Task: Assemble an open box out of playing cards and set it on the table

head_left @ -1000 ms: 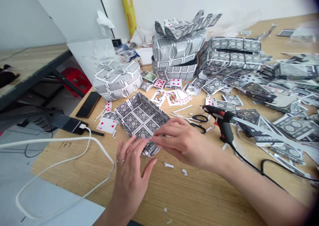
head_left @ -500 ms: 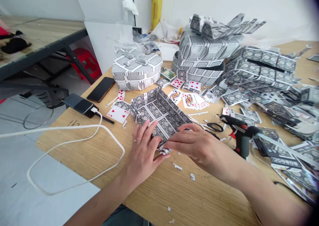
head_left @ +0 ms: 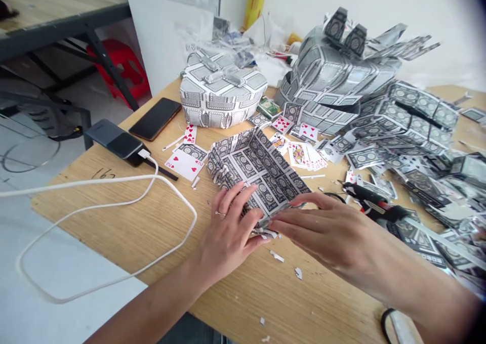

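Observation:
An open box folded from patterned playing cards (head_left: pixel 261 177) sits on the wooden table, its near corner between my hands. My left hand (head_left: pixel 231 227), with a ring on one finger, grips the near left wall, fingertips inside and thumb at the outer corner. The fingers of my right hand (head_left: pixel 326 227) pinch the near wall beside that corner. Two loose cards, one a two of hearts (head_left: pixel 185 164), lie left of the box. Small paper scraps (head_left: pixel 277 256) are on the table in front of it.
A black glue gun (head_left: pixel 374 202) and many cards lie at the right. Finished card boxes (head_left: pixel 224 88) stand behind. At the left are a phone (head_left: pixel 155 119), a power bank (head_left: pixel 114 140) and a looped white cable (head_left: pixel 114 275).
The view has shifted, so the box and both hands appear slightly further right. Both hands still hold the box's near corner.

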`<state>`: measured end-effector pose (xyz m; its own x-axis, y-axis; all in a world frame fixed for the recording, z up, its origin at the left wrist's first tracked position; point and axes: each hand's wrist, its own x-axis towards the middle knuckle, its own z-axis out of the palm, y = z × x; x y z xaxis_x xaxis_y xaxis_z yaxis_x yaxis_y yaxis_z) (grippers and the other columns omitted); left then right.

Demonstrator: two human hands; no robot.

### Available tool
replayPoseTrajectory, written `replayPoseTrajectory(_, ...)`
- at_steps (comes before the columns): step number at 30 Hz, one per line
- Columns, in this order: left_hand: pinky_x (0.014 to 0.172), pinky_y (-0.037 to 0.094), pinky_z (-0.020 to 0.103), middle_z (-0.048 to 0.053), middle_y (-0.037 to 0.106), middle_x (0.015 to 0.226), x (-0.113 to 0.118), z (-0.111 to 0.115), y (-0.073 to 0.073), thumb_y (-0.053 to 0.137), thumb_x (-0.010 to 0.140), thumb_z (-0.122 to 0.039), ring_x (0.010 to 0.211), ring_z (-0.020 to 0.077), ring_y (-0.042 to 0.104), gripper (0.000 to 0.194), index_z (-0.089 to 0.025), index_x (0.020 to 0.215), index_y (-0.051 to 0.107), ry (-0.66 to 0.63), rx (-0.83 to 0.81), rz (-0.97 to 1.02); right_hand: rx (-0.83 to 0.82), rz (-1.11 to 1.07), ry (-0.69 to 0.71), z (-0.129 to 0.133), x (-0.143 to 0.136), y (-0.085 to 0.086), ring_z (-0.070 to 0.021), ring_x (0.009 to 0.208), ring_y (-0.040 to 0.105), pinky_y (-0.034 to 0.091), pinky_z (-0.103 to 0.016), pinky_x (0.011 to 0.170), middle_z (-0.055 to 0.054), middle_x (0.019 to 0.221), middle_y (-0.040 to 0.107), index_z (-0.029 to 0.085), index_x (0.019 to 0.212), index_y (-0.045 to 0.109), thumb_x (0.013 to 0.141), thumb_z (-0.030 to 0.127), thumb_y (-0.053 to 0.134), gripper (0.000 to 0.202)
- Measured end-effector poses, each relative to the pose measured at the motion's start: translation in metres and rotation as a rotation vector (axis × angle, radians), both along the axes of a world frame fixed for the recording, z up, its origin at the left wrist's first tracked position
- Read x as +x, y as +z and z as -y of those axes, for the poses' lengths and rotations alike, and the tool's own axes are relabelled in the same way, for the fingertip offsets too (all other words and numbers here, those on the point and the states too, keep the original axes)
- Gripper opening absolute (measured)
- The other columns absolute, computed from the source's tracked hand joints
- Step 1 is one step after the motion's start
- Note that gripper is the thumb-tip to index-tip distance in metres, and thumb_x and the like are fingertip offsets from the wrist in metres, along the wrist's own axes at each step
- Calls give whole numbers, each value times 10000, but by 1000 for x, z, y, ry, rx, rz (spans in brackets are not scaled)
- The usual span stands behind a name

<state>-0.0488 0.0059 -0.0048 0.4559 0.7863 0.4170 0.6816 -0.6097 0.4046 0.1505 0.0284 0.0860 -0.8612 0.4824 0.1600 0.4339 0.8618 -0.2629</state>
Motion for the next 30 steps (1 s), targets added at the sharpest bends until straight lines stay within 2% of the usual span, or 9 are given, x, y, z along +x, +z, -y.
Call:
replayPoseTrajectory(7,1105,298,514,150,436,1422,1,-1,-1,627,837,-355,1387,297,274,267,-186,1022,535,10,-15,0,14,-40,-29,5,5,-7,-188,941,652,484,-427,913,-111,1041,704,126,1151,567,940,73,389,281)
replayPoseTrajectory(10,1102,300,510,153,453,1403,0,-2,-2,620,833,-417,1378,303,285,306,-186,1018,542,7,-8,20,61,-34,-52,7,-1,-4,-189,871,674,503,-423,888,-111,968,719,116,1045,615,944,71,367,272)
replayPoseTrajectory(13,1105,293,500,165,461,1389,0,-1,-1,596,831,-485,1377,308,284,375,-173,1034,545,-5,-2,49,150,-19,-72,9,-9,1,-189,776,690,522,-409,844,-103,878,728,120,957,654,963,78,307,349)
replayPoseTrajectory(19,1113,271,500,170,459,1390,0,0,3,535,879,-445,1379,304,275,320,-161,1025,557,-7,-32,62,257,4,-68,14,-12,2,-180,752,678,507,-381,836,-91,852,725,127,965,672,949,53,303,377)
replayPoseTrajectory(23,1117,257,504,164,460,1388,0,1,4,522,887,-408,1380,303,268,286,-160,1025,558,-11,-47,72,180,47,-128,13,-10,-3,-170,751,661,465,-385,860,-76,852,714,142,902,651,950,92,373,287)
replayPoseTrajectory(26,1112,261,505,165,467,1381,0,1,4,527,881,-388,1378,304,275,265,-163,1018,556,-8,-47,82,127,91,-148,11,-11,-6,-192,793,649,453,-391,811,-73,827,695,157,844,623,948,137,415,233)
replayPoseTrajectory(30,1108,269,505,166,483,1370,1,1,4,544,865,-373,1373,304,289,263,-165,1026,555,2,-41,100,160,106,-129,10,-13,-9,-182,780,640,438,-366,789,-63,789,676,167,771,584,947,112,389,269)
